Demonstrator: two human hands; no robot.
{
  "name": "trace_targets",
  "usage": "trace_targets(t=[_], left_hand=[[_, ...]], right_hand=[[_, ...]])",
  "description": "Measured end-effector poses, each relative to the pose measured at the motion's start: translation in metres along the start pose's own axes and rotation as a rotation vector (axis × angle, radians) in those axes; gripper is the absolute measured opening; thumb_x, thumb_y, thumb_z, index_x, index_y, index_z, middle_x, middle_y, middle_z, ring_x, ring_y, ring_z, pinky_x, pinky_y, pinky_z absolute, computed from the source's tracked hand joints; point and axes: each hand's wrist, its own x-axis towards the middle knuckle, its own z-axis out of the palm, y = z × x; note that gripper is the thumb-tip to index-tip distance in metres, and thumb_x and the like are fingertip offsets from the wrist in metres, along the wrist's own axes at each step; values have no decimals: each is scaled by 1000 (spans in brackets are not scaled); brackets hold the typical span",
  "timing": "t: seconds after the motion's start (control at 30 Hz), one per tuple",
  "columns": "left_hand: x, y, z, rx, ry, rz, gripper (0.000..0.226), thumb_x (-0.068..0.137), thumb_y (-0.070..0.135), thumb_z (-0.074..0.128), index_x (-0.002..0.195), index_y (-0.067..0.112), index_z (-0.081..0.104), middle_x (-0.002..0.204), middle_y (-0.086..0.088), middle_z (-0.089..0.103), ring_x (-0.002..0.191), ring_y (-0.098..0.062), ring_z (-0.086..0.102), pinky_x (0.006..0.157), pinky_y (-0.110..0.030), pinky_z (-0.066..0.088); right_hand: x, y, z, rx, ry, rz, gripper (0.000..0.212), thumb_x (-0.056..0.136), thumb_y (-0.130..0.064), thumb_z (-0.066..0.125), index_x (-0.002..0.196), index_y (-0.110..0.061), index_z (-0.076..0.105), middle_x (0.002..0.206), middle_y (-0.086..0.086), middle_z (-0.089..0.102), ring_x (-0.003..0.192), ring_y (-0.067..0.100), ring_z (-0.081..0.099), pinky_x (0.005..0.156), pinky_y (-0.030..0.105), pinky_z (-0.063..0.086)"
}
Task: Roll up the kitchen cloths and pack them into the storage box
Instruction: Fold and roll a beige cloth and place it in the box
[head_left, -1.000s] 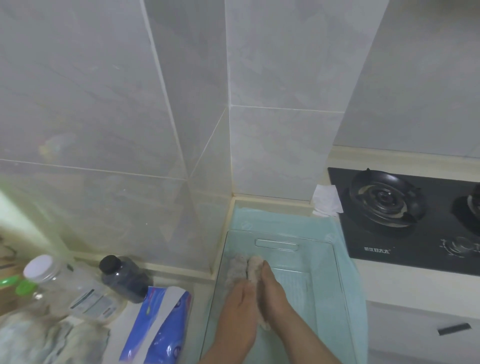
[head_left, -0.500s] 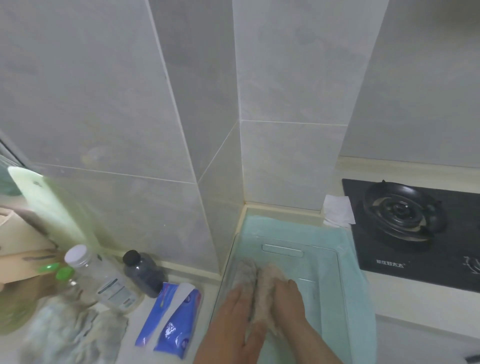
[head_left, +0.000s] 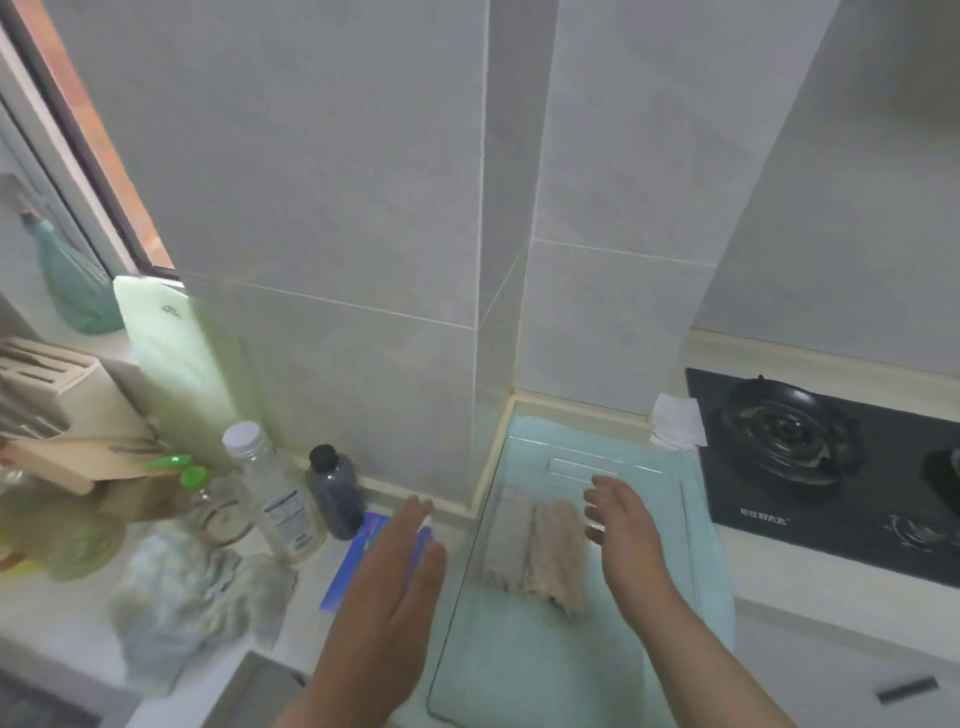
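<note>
Grey wall tiles (head_left: 363, 208) meet in a corner behind a pale kitchen surface (head_left: 57, 618), where a clear storage box (head_left: 524, 660) sits on a teal towel (head_left: 711, 571) pushed into that corner. Two rolled kitchen cloths lie side by side and touching in the far left part of the box: a greyish roll (head_left: 506, 535) against the left wall and a beige roll (head_left: 556, 551) just to its right. The left hand (head_left: 395, 587) is flat, fingers straight and close together, holding nothing. It hovers outside the box's left wall, over a blue packet (head_left: 353, 561) lying on the surface. The right hand (head_left: 623, 525) is over the box just right of the beige roll, fingers loosely spread and empty; its lower fingertips seem to be close to the roll's edge, though motion blur makes contact hard to judge. Left of the packet stand a dark bottle (head_left: 336, 493) and a clear bottle (head_left: 275, 493) with a white cap, and in front of them lies a heap of crumpled cloths (head_left: 187, 592) — blurred, pale blue-grey. To the right of the towel a black gas hob (head_left: 810, 467) is set into the surface, with a piece of white paper (head_left: 675, 421) at its near-left corner.
</note>
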Motion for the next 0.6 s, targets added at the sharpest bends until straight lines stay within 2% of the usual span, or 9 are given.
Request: trace_targets(t=[0.07, 0.17, 0.23, 0.33, 0.4, 0.5, 0.6], left_hand=[[-11, 3, -22, -50, 66, 33, 46, 85, 55, 36, 128, 42, 45, 134, 19, 47, 105, 33, 38, 85, 4, 31], [-36, 2, -50, -145, 144, 71, 54, 81, 52, 37, 131, 35, 51, 132, 19, 53, 115, 24, 39, 90, -5, 31], [-57, 5, -65, -189, 177, 93, 51, 83, 48, 35, 129, 35, 53, 128, 27, 54, 115, 24, 39, 91, -7, 32], [-92, 15, -85, -231, 239, 131, 44, 79, 59, 37, 117, 48, 55, 116, 43, 53, 113, 21, 45, 95, -17, 35], [-116, 20, -101, -212, 298, 145, 47, 73, 64, 36, 115, 53, 55, 118, 47, 50, 117, 20, 44, 96, -19, 35], [-153, 24, -126, -127, 418, 121, 44, 71, 65, 38, 113, 64, 51, 123, 47, 46, 118, 22, 41, 94, -17, 36], [-192, 25, -146, -25, 596, 68, 44, 70, 67, 35, 112, 62, 47, 115, 51, 46, 109, 27, 41, 87, -14, 35]], right_hand=[[-26, -28, -6, 13, -8, -61, 19, 97, -16, 47, 108, -24, 62, 113, 2, 63, 108, 22, 59, 94, 39, 50], [-70, -69, -14, 98, 47, -160, 22, 96, -10, 46, 96, -23, 63, 107, 5, 65, 101, 22, 61, 83, 33, 51], [-99, -89, -14, 117, 29, -230, 20, 94, -8, 49, 95, -20, 65, 105, 6, 66, 98, 22, 63, 82, 32, 52], [-137, -108, -2, 36, -120, -366, 21, 93, -7, 53, 97, -22, 67, 100, -4, 70, 97, 13, 65, 86, 32, 52], [-159, -117, 13, -30, -260, -477, 20, 91, -15, 56, 100, -30, 65, 101, -15, 69, 100, 3, 63, 89, 26, 49], [-188, -129, 35, -164, -488, -618, 29, 81, -32, 52, 106, -44, 59, 108, -27, 63, 105, -4, 57, 84, 13, 44], [-209, -133, 55, -196, -683, -656, 33, 78, -37, 50, 109, -49, 54, 109, -25, 62, 103, -6, 56, 83, 12, 43]])
